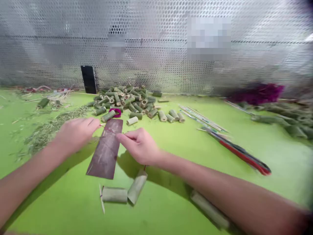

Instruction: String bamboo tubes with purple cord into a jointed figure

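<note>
Bright green surface, perforated silver metal wall behind, left hand and right hand with fingers clamped on thin red thread.

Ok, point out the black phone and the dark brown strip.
Black phone (pixel 88 79), head view, on its upright face.
Dark brown strip (pixel 105 153), head view, on its middle.

Cut bamboo pieces are blocking the upper middle (perforated metal behind); two bamboo tubes are obstructing the lower middle.

Hands pinching red thread — dark strip beneath
</note>
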### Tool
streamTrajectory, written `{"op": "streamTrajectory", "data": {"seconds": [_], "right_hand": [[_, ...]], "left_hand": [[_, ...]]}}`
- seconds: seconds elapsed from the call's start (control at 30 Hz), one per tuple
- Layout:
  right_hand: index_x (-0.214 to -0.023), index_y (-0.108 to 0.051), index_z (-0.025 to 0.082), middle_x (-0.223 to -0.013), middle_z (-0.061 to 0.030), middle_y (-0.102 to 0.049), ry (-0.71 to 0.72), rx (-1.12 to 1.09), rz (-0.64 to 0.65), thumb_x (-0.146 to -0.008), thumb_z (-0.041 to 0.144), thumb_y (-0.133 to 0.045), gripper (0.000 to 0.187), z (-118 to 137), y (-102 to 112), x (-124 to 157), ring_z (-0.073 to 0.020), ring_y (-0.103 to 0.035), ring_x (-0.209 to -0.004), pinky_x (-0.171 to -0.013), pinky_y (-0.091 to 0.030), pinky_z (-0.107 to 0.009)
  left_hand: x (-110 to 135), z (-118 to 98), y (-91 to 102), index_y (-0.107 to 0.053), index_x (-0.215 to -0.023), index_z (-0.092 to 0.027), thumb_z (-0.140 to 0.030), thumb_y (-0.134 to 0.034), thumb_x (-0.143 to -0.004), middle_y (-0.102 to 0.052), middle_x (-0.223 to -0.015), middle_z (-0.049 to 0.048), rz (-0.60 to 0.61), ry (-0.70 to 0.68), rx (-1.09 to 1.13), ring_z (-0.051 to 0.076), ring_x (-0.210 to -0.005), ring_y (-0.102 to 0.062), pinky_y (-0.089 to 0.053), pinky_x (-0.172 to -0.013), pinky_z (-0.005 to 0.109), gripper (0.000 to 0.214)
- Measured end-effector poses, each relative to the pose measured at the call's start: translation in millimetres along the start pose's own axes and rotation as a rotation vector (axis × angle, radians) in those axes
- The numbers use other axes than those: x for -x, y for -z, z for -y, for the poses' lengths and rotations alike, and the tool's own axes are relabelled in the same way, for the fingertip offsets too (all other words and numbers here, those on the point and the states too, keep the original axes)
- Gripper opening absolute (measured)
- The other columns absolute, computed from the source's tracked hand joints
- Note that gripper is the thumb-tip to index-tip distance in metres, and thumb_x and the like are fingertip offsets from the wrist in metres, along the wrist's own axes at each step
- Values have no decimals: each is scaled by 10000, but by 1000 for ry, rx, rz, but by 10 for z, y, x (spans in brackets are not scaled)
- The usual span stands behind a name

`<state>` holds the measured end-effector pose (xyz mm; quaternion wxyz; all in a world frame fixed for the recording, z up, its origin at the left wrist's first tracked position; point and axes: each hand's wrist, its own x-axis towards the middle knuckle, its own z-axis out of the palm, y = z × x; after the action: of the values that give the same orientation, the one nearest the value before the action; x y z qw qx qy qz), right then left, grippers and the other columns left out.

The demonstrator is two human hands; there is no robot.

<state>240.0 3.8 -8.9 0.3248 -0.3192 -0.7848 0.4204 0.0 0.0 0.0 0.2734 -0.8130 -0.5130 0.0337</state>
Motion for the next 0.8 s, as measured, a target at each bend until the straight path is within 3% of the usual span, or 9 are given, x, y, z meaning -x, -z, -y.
{"op": "streamTrajectory", "data": {"seconds": [0.17,0.27,0.37,0.47,0.57,0.67,0.8], "right_hand": [[-526,-239,218,-461,80,-228,58,44,19,-989,288,-465,520,-5,-28,-6,-44,-216,-411,-411,-169,-237],[-518,-251,229,-444,74,-269,174,59,113,-995,279,-430,513,3,-72,70,-49,-258,-388,-395,-190,-235],[-510,-280,242,-425,67,-313,282,18,226,-998,299,-425,512,12,-96,149,-57,-318,-367,-368,-184,-238],[-504,-301,243,-428,74,-303,230,-108,217,-1010,390,-475,554,15,-64,119,-58,-309,-373,-370,-182,-242],[-533,-319,227,-490,85,-261,134,-249,153,-984,540,-547,594,16,13,17,-62,-266,-439,-428,-227,-238],[-574,-398,209,-528,77,-300,47,-303,152,-941,607,-590,574,11,84,-33,-71,-281,-486,-465,-251,-237],[-637,-537,187,-535,61,-396,-84,-318,143,-929,581,-599,494,-26,135,-12,-76,-347,-470,-439,-269,-232]], "left_hand": [[-66,-153,146,-629,-933,-169,-228,-360,-1037,-683,-767,110,95,222,45,289,-646,-676,-330,-499,322,294],[-77,29,173,-581,-862,-193,-249,-377,-1020,-654,-696,68,158,394,162,255,-572,-633,-316,-487,308,264],[-33,316,209,-486,-725,-231,-296,-363,-1014,-492,-512,-10,170,586,253,198,-454,-529,-295,-450,267,321],[0,395,277,-512,-801,-233,-370,-397,-1008,-477,-520,-32,124,648,297,188,-456,-511,-283,-445,244,274],[-10,210,297,-561,-795,-217,-385,-467,-970,-587,-567,6,196,535,458,189,-456,-528,-308,-431,259,260],[-12,17,227,-612,-819,-211,-409,-401,-987,-686,-693,52,213,361,521,220,-557,-616,-361,-487,282,334],[24,-14,112,-635,-845,-204,-432,-292,-1005,-724,-774,83,238,314,534,249,-627,-662,-398,-535,312,442]]}}
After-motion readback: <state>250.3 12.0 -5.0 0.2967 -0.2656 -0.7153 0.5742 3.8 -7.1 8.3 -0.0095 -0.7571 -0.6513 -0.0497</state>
